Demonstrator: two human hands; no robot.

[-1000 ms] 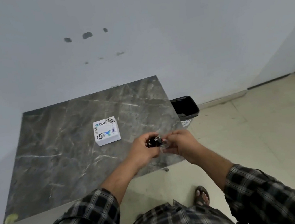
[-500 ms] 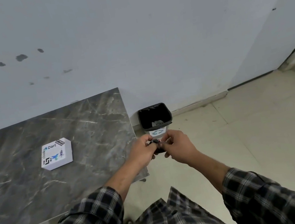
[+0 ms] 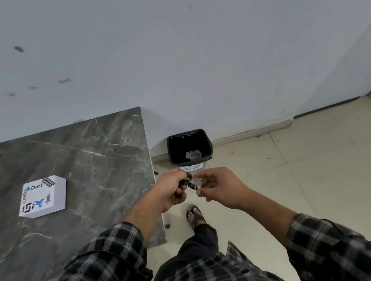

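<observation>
Standing at the centre of the frame, just right of the table's (image 3: 93,167) edge, the person held a small black item (image 3: 187,182) out over the floor, directly in front of the bin (image 3: 209,142). The left hand (image 3: 171,190) had its fingers curled round the black item, clamped on it so that it would not turn or slip. The right hand (image 3: 221,189) pinched a bit of clear wrapper (image 3: 197,183) between thumb and fingertips, with the wrapper touching the item's right end. This looked like a peeling grip: one hand steadied while the other pulled the film away. What the black item was could not be told, since it was small and half hidden by the fingers.

The spot seemed chosen on purpose. The bin stood open against the wall above the hands in the frame, with pale scraps (image 3: 192,154) already lying in it, so any film that came off could probably go straight in.

At the left of the frame a white box (image 3: 42,198) with printed logos lay flat on the table, well apart from both hands. One sandalled foot (image 3: 194,216) was planted on the tiles below the hands.
</observation>
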